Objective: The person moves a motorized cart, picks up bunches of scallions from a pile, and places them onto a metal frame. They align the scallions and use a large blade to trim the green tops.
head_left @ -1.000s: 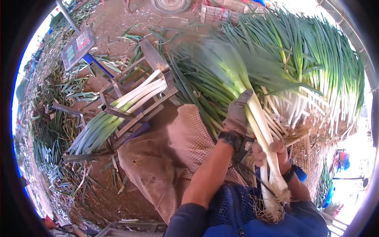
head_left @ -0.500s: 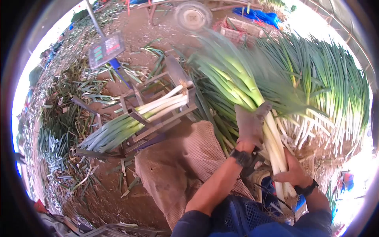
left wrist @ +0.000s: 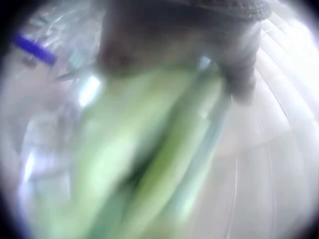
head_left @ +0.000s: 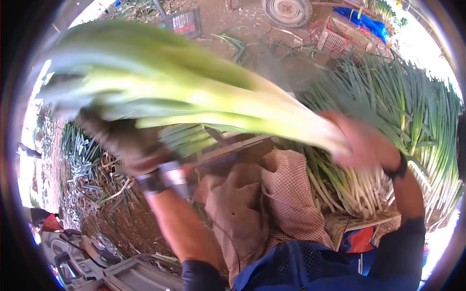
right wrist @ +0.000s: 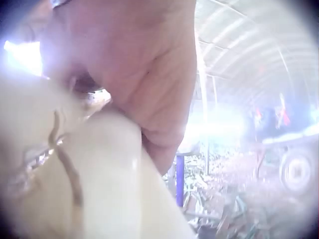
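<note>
A bunch of long green onions (head_left: pixel 228 99) spans the head view, leaves blurred at the left, white ends at the right. My gloved left hand (head_left: pixel 121 140) grips it low on the leafy part; in the left wrist view the glove (left wrist: pixel 169 40) wraps over the green leaves (left wrist: pixel 164 164). My bare right hand (head_left: pixel 361 143) holds the white root end. Up close in the right wrist view, its fingers (right wrist: pixel 159 134) curl over the thick white stalks (right wrist: pixel 109 174). Below the bunch, a metal rack (head_left: pixel 238 148) with more onion leaves (head_left: pixel 187 138) is partly hidden.
A large pile of green onions (head_left: pixel 403 106) lies at the right. Behind stand a plastic crate (head_left: pixel 335 41), a wheel (head_left: pixel 287 10) and a scale display (head_left: pixel 184 23). Grey equipment (head_left: pixel 121 274) sits at lower left. A cloth (head_left: pixel 281 194) covers the lap.
The bunch has swung left from upright over the pile to lying sideways above the rack. My left hand went left with the leaves; the right rose with the root end. The head view shifted.
</note>
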{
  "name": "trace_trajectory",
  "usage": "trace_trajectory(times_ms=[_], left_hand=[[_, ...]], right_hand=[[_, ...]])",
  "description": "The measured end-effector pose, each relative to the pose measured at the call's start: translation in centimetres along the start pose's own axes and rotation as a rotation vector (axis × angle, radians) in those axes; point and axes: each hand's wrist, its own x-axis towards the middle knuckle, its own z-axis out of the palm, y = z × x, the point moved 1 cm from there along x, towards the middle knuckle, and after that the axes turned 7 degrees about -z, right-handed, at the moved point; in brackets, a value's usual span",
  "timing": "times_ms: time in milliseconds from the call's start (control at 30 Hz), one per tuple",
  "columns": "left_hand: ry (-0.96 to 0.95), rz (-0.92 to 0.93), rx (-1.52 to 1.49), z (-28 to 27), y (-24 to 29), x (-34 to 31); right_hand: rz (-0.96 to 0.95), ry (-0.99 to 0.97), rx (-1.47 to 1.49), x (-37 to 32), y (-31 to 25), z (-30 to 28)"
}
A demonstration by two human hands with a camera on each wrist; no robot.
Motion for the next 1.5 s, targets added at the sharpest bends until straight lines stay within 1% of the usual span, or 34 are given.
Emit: trace_trajectory(times_ms=[33, 100, 167, 200, 233, 267, 300, 367, 433, 533, 567, 633, 667, 700, 733, 767, 833, 867, 967, 1000, 1067, 1100, 1133, 1200, 1233, 1300, 1333, 1400, 1433, 1467, 1500], left_hand=[[0.02, -0.02, 0.025, -3.2, 1.9, 1.6], [0.021, -0.229, -0.054, -10.4, 4.8, 3.7], [0.129, -0.29, 0.045, -15.8, 4.6, 4.0], [0.172, -0.295, 0.158, -17.9, 3.6, 3.9], [0.22, -0.368, 0.163, -21.7, 2.0, 3.5], [0.267, -0.437, 0.169, -26.2, 0.4, 2.8], [0.314, -0.503, 0.177, -29.4, -0.7, 2.4], [0.465, -0.954, 0.226, -29.1, -3.9, -0.9], [0.666, -1.212, 0.559, -29.6, -5.3, -4.1], [0.324, -1.143, 1.074, -25.1, -5.5, -3.3], [0.197, -1.026, 1.214, -24.1, -6.5, -2.5], [-0.062, -0.76, 1.47, -22.3, -9.6, 0.3], [-0.259, -0.515, 1.598, -23.0, -11.6, 1.4], [-0.459, -0.258, 1.7, -23.7, -13.8, 2.3], [-0.508, -0.334, 1.754, -23.8, -15.4, 3.0], [-0.597, -0.327, 1.868, -24.1, -16.7, 3.5], [-0.776, -0.311, 2.092, -24.5, -18.5, 3.9], [-0.754, -0.398, 2.129, -24.7, -18.9, 3.6], [-0.763, -0.281, 2.132, -25.3, -19.0, 3.4], [-0.781, -0.272, 2.144, -25.1, -19.3, 3.6], [-0.815, -0.248, 2.166, -24.8, -19.5, 4.6], [-0.81, -0.276, 2.176, -24.9, -19.9, 5.2], [-0.806, -0.304, 2.187, -25.1, -20.3, 5.7], [-0.825, -0.367, 2.222, -24.5, -20.9, 6.3], [-0.829, -0.378, 2.222, -25.4, -21.4, 6.6], [-0.835, -0.41, 2.22, -26.6, -21.6, 6.9], [-0.806, -0.491, 2.2, -26.9, -21.4, 7.0], [-0.762, -0.654, 2.151, -27.0, -21.2, 7.0], [-0.796, -0.659, 2.182, -26.9, -20.9, 6.7], [-0.832, -0.654, 2.209, -26.5, -20.7, 6.4], [-0.875, -0.655, 2.234, -26.2, -20.5, 5.7]], right_hand=[[-0.074, -0.028, -0.036, 4.8, 1.4, -0.3], [-0.125, -0.111, 0.02, 13.4, 2.0, -0.8], [-0.097, -0.185, 0.009, 22.4, 5.7, 2.4], [-0.039, -0.203, -0.062, 26.6, 7.6, 4.6], [0.016, -0.223, -0.133, 29.6, 9.2, 6.9], [0.024, -0.195, -0.182, 31.0, 10.5, 8.8], [0.029, -0.164, -0.231, 32.2, 11.7, 10.6], [0.182, -0.24, -0.235, 32.9, 15.9, 15.1], [0.305, -0.196, -0.315, 30.5, 23.0, 20.5], [0.403, -0.139, -0.297, 28.7, 23.0, 20.1], [0.338, -0.067, -0.265, 28.5, 22.5, 20.0], [0.201, 0.082, -0.199, 28.0, 21.3, 20.3], [0.141, 0.079, -0.155, 28.0, 21.3, 21.0], [0.113, 0.131, -0.224, 27.8, 21.6, 21.5], [0.083, 0.183, -0.295, 27.6, 21.7, 21.8], [0.049, 0.234, -0.366, 27.5, 21.9, 22.2], [0.191, 0.011, -0.399, 27.5, 21.3, 22.2], [0.265, -0.103, -0.411, 27.2, 20.8, 22.5], [0.099, 0.191, -0.332, 23.4, 20.3, 23.5], [0.102, 0.21, -0.277, 23.2, 20.1, 23.0], [0.039, 0.365, -0.115, 24.0, 20.1, 22.3], [0.001, 0.444, -0.034, 25.3, 20.1, 22.1], [-0.027, 0.499, -0.056, 27.1, 20.7, 22.1], [0.052, 0.351, -0.239, 30.2, 21.8, 22.7], [0.085, 0.272, -0.327, 31.1, 22.2, 22.9], [0.134, 0.166, -0.312, 31.5, 22.6, 22.6], [0.158, 0.113, -0.307, 31.6, 22.5, 22.2], [0.165, 0.192, -0.254, 29.3, 21.6, 21.9], [0.174, 0.232, -0.226, 27.5, 21.3, 21.8], [0.08, 0.403, -0.231, 25.9, 22.3, 23.1], [0.085, 0.463, -0.23, 25.2, 22.6, 23.7]])
